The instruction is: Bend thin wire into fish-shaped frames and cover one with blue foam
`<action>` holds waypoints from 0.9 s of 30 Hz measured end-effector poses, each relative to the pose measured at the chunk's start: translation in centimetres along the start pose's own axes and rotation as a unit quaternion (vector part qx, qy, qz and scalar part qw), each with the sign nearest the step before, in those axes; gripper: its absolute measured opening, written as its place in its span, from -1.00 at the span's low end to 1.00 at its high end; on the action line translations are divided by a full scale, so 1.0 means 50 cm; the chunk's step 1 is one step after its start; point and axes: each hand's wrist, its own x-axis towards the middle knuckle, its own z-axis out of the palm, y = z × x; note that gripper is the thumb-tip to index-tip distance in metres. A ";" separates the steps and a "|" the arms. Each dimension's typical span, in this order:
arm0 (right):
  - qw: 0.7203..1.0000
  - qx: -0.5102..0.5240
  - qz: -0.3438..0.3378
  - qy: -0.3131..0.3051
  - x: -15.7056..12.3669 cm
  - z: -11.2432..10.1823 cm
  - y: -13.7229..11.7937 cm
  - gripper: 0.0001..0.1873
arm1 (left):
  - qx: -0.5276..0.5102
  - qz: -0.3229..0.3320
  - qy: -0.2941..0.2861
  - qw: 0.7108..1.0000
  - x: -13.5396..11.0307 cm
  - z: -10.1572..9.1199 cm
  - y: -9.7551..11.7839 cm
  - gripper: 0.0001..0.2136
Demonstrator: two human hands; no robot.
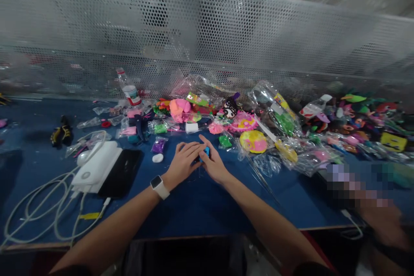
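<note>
My left hand (183,161) and my right hand (211,161) meet over the blue table top (194,207), fingers curled round a small blue piece (206,152) held between them. A white watch (159,187) sits on my left wrist. A white oval lump (158,158) and a purple bag (159,144) lie just left of my left hand. A green lump (225,140) lies just beyond my right hand.
Bright toy parts and clear plastic bags (258,138) pile up along a perforated metal screen (226,30). A plastic bottle (128,88) stands at the back left. A white charger (97,166), cables and a black phone (121,172) lie left. Another person's arm (381,220) is at right.
</note>
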 end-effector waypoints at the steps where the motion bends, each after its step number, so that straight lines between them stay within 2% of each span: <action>1: 1.000 -0.018 0.000 0.003 -0.001 -0.001 -0.001 -0.10 | -0.010 -0.006 0.002 1.000 0.000 -0.002 -0.001 -0.54; 5: 0.994 -0.102 -0.043 -0.005 0.001 -0.007 -0.014 -0.22 | -0.047 -0.032 0.024 0.998 0.000 -0.014 -0.002 -0.71; 8: 0.987 -0.138 -0.068 -0.037 0.003 -0.010 -0.024 -0.31 | -0.053 -0.023 0.027 0.998 -0.002 -0.024 -0.002 -0.79; 12: 0.978 -0.170 -0.033 -0.112 0.002 -0.022 -0.031 -0.34 | -0.044 0.001 0.038 0.998 -0.005 -0.027 -0.009 -0.80; 14: 0.972 -0.200 -0.031 -0.123 0.004 -0.031 -0.032 -0.43 | -0.039 0.018 0.040 0.998 -0.006 -0.023 -0.019 -0.83; 18: 0.959 -0.261 -0.069 -0.088 0.017 -0.048 -0.025 -0.57 | -0.023 0.023 -0.022 0.999 -0.001 -0.020 -0.055 -0.80; 23: 0.944 -0.305 -0.124 -0.011 0.022 -0.051 -0.021 -0.53 | -0.027 -0.003 -0.143 0.989 0.003 -0.057 -0.097 -0.58; 25: 0.938 -0.312 -0.152 -0.008 0.017 -0.051 -0.028 -0.49 | -0.039 -0.047 -0.150 0.987 -0.002 -0.074 -0.107 -0.44; 27: 0.937 -0.308 -0.163 -0.005 0.013 -0.052 -0.033 -0.49 | -0.048 -0.079 -0.156 0.983 -0.007 -0.082 -0.113 -0.41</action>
